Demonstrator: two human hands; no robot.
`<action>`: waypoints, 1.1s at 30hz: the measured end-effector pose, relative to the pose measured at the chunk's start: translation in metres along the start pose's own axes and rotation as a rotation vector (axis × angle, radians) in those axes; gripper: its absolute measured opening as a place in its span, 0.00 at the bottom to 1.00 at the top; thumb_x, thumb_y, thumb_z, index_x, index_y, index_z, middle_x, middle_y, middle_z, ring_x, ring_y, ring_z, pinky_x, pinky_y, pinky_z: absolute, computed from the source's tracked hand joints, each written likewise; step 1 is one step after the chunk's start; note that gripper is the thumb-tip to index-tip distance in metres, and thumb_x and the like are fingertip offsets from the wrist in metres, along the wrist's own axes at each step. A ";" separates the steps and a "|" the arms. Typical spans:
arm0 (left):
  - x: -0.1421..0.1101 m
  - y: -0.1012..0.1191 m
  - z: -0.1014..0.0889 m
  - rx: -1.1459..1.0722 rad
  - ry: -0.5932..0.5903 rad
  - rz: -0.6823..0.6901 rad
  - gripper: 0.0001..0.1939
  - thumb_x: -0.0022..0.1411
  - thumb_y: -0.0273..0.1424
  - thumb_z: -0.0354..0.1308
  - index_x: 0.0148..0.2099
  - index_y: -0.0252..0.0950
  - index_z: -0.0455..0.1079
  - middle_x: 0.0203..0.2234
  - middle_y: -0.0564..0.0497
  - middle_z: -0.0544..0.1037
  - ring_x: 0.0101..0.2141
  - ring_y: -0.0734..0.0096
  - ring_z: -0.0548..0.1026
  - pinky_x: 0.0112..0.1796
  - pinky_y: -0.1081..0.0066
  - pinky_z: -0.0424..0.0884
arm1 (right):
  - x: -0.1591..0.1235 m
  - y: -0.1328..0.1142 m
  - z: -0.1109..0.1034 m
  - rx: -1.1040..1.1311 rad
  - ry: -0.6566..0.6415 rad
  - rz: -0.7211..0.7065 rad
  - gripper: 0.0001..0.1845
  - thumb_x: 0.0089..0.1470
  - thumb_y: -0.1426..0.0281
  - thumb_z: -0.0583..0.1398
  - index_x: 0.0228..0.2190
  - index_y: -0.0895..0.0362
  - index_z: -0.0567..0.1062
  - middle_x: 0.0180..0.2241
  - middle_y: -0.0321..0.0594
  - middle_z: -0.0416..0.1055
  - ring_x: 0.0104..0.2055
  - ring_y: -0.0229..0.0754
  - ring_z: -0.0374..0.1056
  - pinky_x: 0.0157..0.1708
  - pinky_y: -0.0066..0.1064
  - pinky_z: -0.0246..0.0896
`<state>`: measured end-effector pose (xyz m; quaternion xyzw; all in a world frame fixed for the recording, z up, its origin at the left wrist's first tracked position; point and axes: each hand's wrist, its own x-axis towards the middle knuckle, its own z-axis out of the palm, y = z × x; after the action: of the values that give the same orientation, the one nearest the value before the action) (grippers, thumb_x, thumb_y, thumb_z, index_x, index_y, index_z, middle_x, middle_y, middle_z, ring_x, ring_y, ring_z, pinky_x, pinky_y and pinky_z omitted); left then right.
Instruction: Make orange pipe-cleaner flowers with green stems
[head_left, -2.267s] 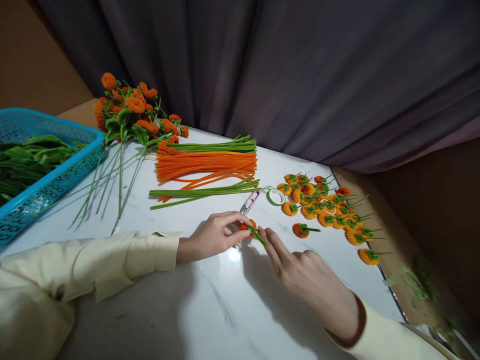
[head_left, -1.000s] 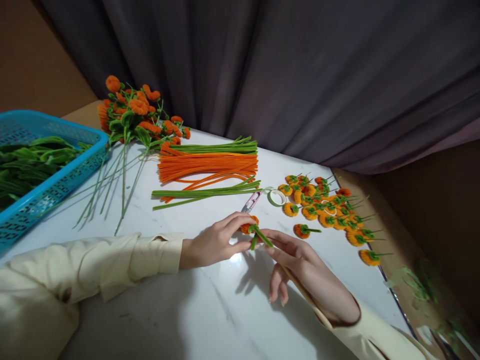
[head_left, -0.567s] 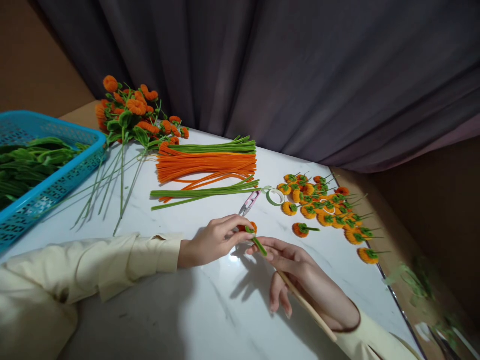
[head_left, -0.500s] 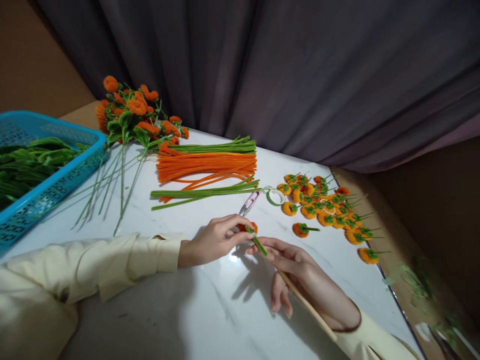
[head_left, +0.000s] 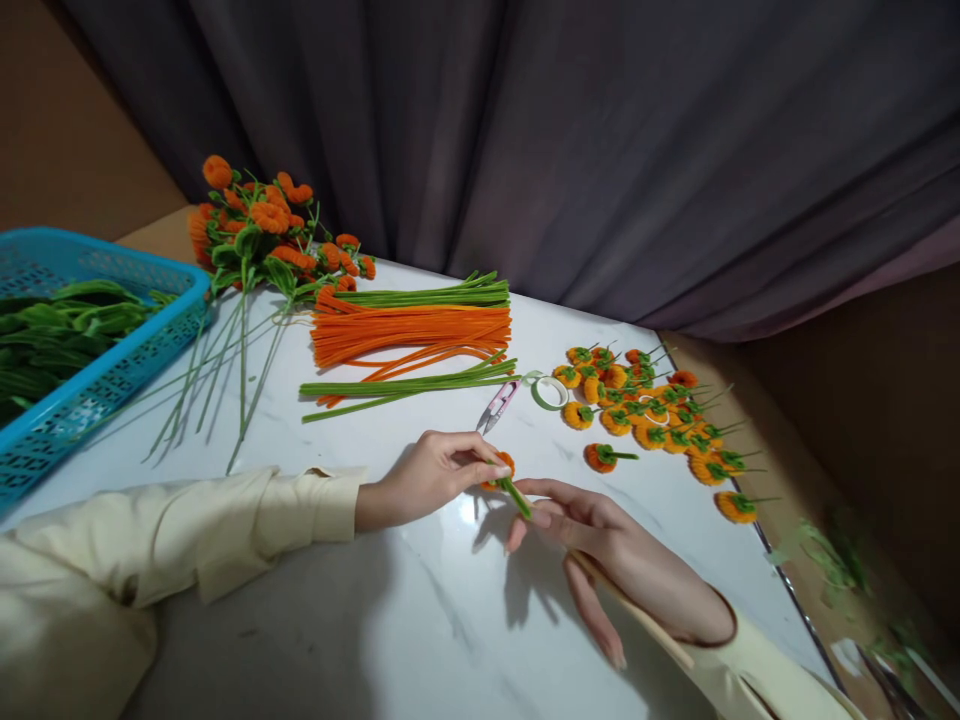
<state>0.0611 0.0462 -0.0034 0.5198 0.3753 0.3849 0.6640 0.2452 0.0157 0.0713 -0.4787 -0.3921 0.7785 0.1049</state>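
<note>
My left hand (head_left: 439, 478) pinches a small orange pipe-cleaner flower head (head_left: 505, 463) between thumb and fingers, where its green base is. From that base a short green pipe-cleaner stem (head_left: 517, 497) points down to the right. The thumb and a finger of my right hand (head_left: 600, 530) close on the stem's free end, while its other fingers hang spread below. A thin tan stick (head_left: 637, 607) lies under my right palm and runs back toward the sleeve; its upper end is hidden. Both hands are just above the white table (head_left: 442, 620).
Pink-handled snips (head_left: 498, 405) and a tape roll (head_left: 551, 393) lie beyond my hands, near orange pipe cleaners (head_left: 412, 335) and green pipe cleaners (head_left: 405, 381). At right sit several finished heads (head_left: 616, 420). A blue basket (head_left: 112, 375) of leaves and a flower bunch (head_left: 259, 220) are left.
The right hand went from fingers together over the stem to palm turned up, with the tan stick showing. Lately its lower fingers spread further. The left hand keeps the flower head.
</note>
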 end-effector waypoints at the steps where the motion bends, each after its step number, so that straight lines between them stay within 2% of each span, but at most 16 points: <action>1: 0.000 0.000 0.000 0.003 -0.002 0.001 0.10 0.52 0.35 0.62 0.31 0.31 0.74 0.32 0.47 0.78 0.33 0.68 0.76 0.37 0.69 0.75 | -0.002 0.002 0.002 0.036 0.018 -0.016 0.18 0.57 0.58 0.54 0.45 0.57 0.63 0.17 0.31 0.68 0.08 0.33 0.61 0.08 0.19 0.46; 4: -0.001 -0.003 0.000 0.098 0.001 0.064 0.10 0.53 0.35 0.61 0.31 0.32 0.75 0.33 0.47 0.78 0.32 0.69 0.76 0.35 0.70 0.75 | -0.008 0.010 0.009 0.143 0.086 -0.063 0.20 0.59 0.59 0.52 0.50 0.53 0.57 0.29 0.36 0.73 0.10 0.33 0.64 0.09 0.20 0.48; 6: -0.001 -0.004 -0.002 0.190 0.019 0.133 0.09 0.54 0.35 0.60 0.31 0.33 0.75 0.34 0.46 0.78 0.32 0.70 0.75 0.34 0.72 0.75 | -0.012 0.014 0.012 0.183 0.087 -0.066 0.21 0.59 0.60 0.51 0.51 0.51 0.54 0.36 0.40 0.72 0.11 0.34 0.66 0.09 0.20 0.48; 9: 0.000 -0.004 -0.004 0.183 0.034 0.156 0.11 0.55 0.36 0.60 0.32 0.32 0.74 0.34 0.46 0.78 0.31 0.71 0.75 0.34 0.72 0.74 | -0.013 0.026 0.011 0.094 0.134 -0.080 0.21 0.58 0.58 0.50 0.50 0.51 0.52 0.37 0.39 0.71 0.11 0.34 0.64 0.09 0.22 0.48; 11: 0.001 -0.003 -0.005 0.110 0.028 0.113 0.12 0.55 0.37 0.60 0.32 0.31 0.73 0.33 0.46 0.78 0.31 0.71 0.74 0.35 0.71 0.74 | -0.009 0.037 0.004 -0.108 0.310 -0.157 0.19 0.59 0.56 0.50 0.48 0.51 0.54 0.34 0.37 0.70 0.11 0.32 0.61 0.10 0.23 0.49; 13: 0.002 -0.002 -0.005 0.055 0.025 0.071 0.13 0.54 0.38 0.61 0.33 0.31 0.72 0.31 0.47 0.77 0.31 0.72 0.74 0.35 0.71 0.74 | -0.001 0.050 -0.005 -0.447 0.508 -0.284 0.14 0.60 0.58 0.49 0.44 0.53 0.58 0.30 0.35 0.68 0.15 0.32 0.60 0.14 0.24 0.53; 15: 0.002 -0.002 -0.004 0.020 0.025 0.036 0.14 0.53 0.39 0.62 0.34 0.31 0.72 0.29 0.48 0.77 0.30 0.73 0.74 0.34 0.71 0.74 | 0.007 0.060 -0.011 -0.819 0.600 -0.413 0.11 0.62 0.63 0.46 0.39 0.55 0.63 0.29 0.37 0.68 0.21 0.35 0.63 0.22 0.28 0.59; 17: 0.001 -0.001 -0.003 -0.008 0.021 0.008 0.15 0.52 0.39 0.63 0.33 0.31 0.71 0.30 0.48 0.76 0.29 0.74 0.74 0.32 0.72 0.74 | 0.015 0.065 -0.014 -1.101 0.657 -0.496 0.12 0.63 0.67 0.44 0.36 0.56 0.65 0.31 0.40 0.69 0.25 0.38 0.64 0.26 0.31 0.60; 20: -0.001 -0.001 -0.001 -0.024 -0.005 -0.022 0.15 0.52 0.39 0.63 0.32 0.30 0.70 0.33 0.47 0.76 0.28 0.74 0.74 0.31 0.71 0.75 | 0.020 0.061 -0.010 -1.336 0.791 -0.632 0.12 0.63 0.70 0.46 0.38 0.58 0.68 0.37 0.45 0.69 0.35 0.44 0.66 0.33 0.35 0.60; 22: -0.003 -0.001 0.000 -0.010 -0.021 -0.027 0.15 0.51 0.38 0.64 0.31 0.30 0.70 0.34 0.46 0.76 0.28 0.74 0.74 0.31 0.71 0.75 | 0.021 0.057 -0.006 -1.368 0.859 -0.782 0.10 0.61 0.69 0.51 0.40 0.60 0.68 0.39 0.47 0.70 0.43 0.48 0.63 0.40 0.39 0.57; 24: -0.004 -0.001 0.002 0.017 -0.027 -0.028 0.14 0.51 0.38 0.64 0.31 0.30 0.71 0.34 0.46 0.76 0.28 0.75 0.74 0.31 0.72 0.75 | 0.020 0.056 -0.002 -1.336 0.857 -0.924 0.09 0.61 0.70 0.52 0.39 0.62 0.68 0.37 0.46 0.70 0.43 0.46 0.61 0.41 0.37 0.55; 26: -0.005 -0.002 0.004 0.050 -0.030 -0.025 0.12 0.52 0.36 0.63 0.32 0.30 0.72 0.33 0.47 0.77 0.28 0.75 0.74 0.30 0.74 0.75 | 0.020 0.057 0.001 -1.316 0.818 -1.007 0.09 0.62 0.73 0.50 0.37 0.62 0.68 0.34 0.44 0.71 0.40 0.43 0.61 0.38 0.35 0.54; 30: -0.007 -0.004 0.010 0.157 -0.053 0.050 0.08 0.52 0.32 0.62 0.29 0.31 0.73 0.31 0.47 0.76 0.28 0.74 0.74 0.29 0.76 0.74 | 0.023 0.062 0.004 -1.315 0.755 -1.068 0.15 0.62 0.77 0.43 0.33 0.62 0.69 0.30 0.43 0.70 0.35 0.42 0.59 0.33 0.34 0.51; 33: -0.009 -0.004 0.014 0.219 -0.054 0.105 0.07 0.54 0.31 0.60 0.28 0.31 0.73 0.29 0.47 0.77 0.28 0.74 0.73 0.29 0.76 0.73 | 0.027 0.063 0.006 -1.197 0.778 -1.042 0.15 0.62 0.76 0.44 0.29 0.61 0.68 0.27 0.42 0.67 0.30 0.40 0.57 0.30 0.33 0.48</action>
<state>0.0702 0.0322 -0.0043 0.6181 0.3694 0.3618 0.5921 0.2397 -0.0150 0.0105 -0.4447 -0.8389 0.0775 0.3042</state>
